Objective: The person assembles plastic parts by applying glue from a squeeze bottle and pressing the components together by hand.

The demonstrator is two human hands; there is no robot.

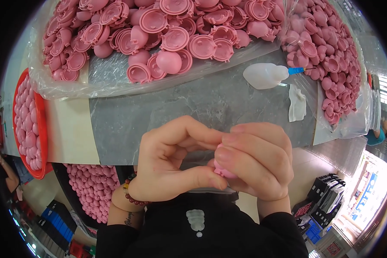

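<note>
While a red tub (pixel 42 129) at the far left holds pink pieces, a clear bag (pixel 64 88) along the table's (pixel 129 120) back edge is heaped with pink shells (pixel 167 38). Low at centre, the left hand (pixel 172 161) and right hand (pixel 256 161) are both curled tight around one pink part (pixel 225 173), mostly hidden between them. Right of that lie a white squeeze bottle (pixel 264 75), a white rag (pixel 296 103) and a second bag (pixel 357 122) of pink shells.

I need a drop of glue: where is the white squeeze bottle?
The white squeeze bottle lies on its side on the grey table, upper right, beside the right-hand bag of pink parts.
</note>
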